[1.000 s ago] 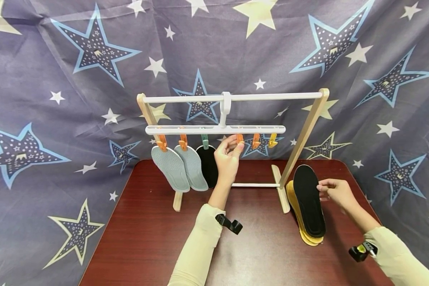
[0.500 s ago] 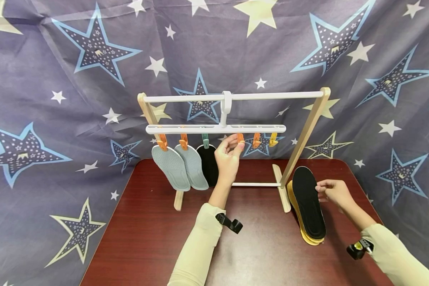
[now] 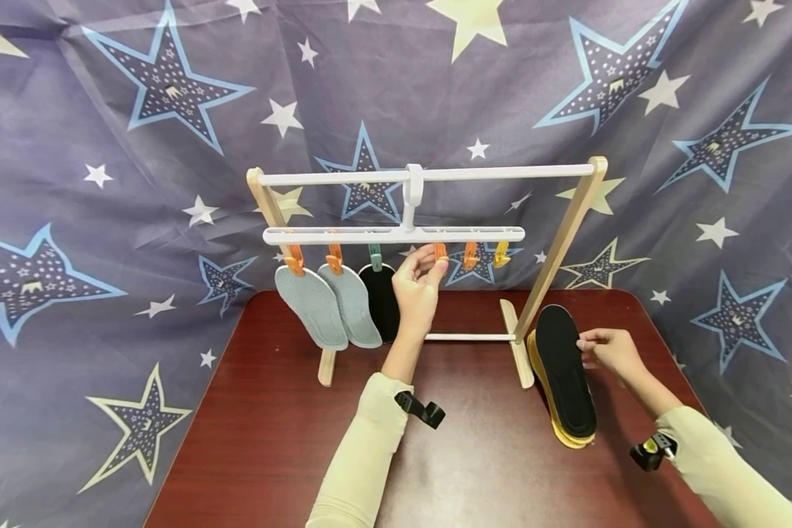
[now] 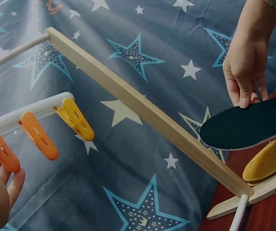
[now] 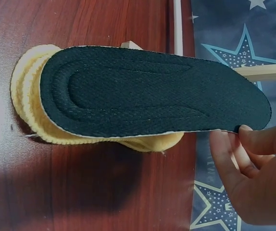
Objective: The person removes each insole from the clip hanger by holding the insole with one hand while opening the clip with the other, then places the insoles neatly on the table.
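Note:
My left hand (image 3: 417, 290) pinches an orange clothespin (image 3: 440, 252) that hangs from the white hanger (image 3: 343, 235). A black insole (image 5: 128, 91) is pinched at its edge by my right hand (image 3: 612, 350), its toe end raised above yellow insoles (image 5: 30, 91) on the table. Further right on the hanger are another orange clothespin (image 4: 39, 135) and a yellow one (image 4: 74, 120), with nothing in them. Left of my left hand, two grey insoles (image 3: 312, 308) hang from orange clips, and a black insole (image 3: 379, 301) hangs from a green clip, partly hidden by that hand.
The hanger hooks over the top bar (image 3: 501, 173) of a rack with wooden legs (image 3: 561, 249). A rack foot (image 3: 518, 359) lies just left of the yellow insoles. The rack stands on a reddish-brown table (image 3: 251, 440), before a star-patterned cloth (image 3: 132, 279).
My right hand has shifted slightly left with the black insole's raised end. My left hand stays on the same orange clothespin. The head view has tilted a little.

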{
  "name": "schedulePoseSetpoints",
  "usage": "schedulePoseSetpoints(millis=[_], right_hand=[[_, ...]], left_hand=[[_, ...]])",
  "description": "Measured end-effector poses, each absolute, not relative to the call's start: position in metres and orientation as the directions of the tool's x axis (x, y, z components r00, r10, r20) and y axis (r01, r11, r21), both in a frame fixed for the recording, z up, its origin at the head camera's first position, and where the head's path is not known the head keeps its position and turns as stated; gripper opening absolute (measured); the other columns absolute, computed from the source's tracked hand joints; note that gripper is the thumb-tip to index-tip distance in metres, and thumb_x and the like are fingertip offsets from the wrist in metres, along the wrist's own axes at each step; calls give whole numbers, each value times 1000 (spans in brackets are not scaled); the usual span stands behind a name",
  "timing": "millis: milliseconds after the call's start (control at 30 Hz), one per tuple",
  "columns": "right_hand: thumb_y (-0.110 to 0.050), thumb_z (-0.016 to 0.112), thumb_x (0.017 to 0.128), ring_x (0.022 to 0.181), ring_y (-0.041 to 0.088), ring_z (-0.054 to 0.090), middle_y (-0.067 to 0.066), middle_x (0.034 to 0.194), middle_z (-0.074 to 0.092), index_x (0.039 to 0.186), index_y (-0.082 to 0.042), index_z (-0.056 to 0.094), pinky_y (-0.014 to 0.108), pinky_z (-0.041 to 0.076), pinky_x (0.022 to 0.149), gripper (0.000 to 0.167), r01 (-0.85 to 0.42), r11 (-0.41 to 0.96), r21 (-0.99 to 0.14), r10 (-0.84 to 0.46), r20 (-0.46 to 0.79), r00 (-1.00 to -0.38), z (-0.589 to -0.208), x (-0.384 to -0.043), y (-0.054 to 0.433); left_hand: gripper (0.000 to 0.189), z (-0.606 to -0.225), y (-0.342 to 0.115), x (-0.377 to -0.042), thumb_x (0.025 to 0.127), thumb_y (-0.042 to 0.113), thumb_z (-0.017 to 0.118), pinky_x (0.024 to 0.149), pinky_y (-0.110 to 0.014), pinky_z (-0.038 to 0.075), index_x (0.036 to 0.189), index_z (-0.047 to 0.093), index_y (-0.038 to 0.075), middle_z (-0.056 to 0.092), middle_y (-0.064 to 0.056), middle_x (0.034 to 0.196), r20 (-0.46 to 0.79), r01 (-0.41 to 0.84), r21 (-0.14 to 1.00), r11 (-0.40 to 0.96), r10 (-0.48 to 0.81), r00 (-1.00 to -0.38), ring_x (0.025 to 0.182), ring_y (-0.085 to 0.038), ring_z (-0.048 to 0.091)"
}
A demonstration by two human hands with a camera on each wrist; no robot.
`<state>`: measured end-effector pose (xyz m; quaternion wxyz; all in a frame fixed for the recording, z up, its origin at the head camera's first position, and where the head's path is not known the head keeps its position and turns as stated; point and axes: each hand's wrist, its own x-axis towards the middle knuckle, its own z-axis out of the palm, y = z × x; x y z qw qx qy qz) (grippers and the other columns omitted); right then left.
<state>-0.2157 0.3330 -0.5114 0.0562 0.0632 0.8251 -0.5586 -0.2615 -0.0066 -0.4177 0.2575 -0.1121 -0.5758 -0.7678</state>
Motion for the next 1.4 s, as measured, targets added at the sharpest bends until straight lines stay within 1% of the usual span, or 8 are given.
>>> schedulePoseSetpoints(millis=[300,500,767,1000,1200,1400], right_hand=[[4,60,97,62,9,66,-2,75,71,116,27,55,37,65,64,31,181,366,-913,66,-169,-983,-516,-219,333],[5,59,97,62,9,67,-5,73,70,116,26,55,38,65,65,30,197,356,-914,60,-188,-980,-516,-220,336],[4,59,97,62,7,67,-5,74,71,116,27,55,31,64,60,30,214,350,-912,46,-212,-976,-512,-222,341],[3,60,97,64,8,68,-1,77,72,119,27,54,38,65,66,33,230,370,-900,30,-236,-971,-515,-220,338],[4,60,97,64,9,67,-2,75,71,119,27,54,37,65,66,32,241,364,-900,46,-241,-969,-522,-222,338],[4,59,97,64,10,67,-5,75,70,119,27,54,39,65,67,32,252,350,-902,51,-251,-967,-530,-227,338]], left_hand=[[29,-418,-6,-263,87,-7,73,75,-20,61,114,66,-16,67,-37,100,468,523,829,-196,-269,-842,83,-2,68],[29,-418,-6,-262,87,-8,72,74,-19,61,115,66,-16,67,-38,101,459,517,830,-208,-271,-846,83,-3,68],[29,-417,-6,-262,88,-8,72,74,-17,60,115,66,-16,67,-38,101,460,518,831,-202,-274,-845,84,-3,68],[29,-418,-5,-261,88,-8,71,76,-18,61,116,65,-16,67,-38,102,453,511,831,-220,-265,-851,85,-4,68],[29,-420,-5,-262,89,-7,71,75,-18,60,115,65,-16,67,-37,102,458,515,831,-213,-265,-849,85,-3,68],[29,-420,-6,-263,88,-8,71,75,-18,60,115,66,-15,67,-36,102,453,511,833,-211,-269,-850,86,-4,68]])
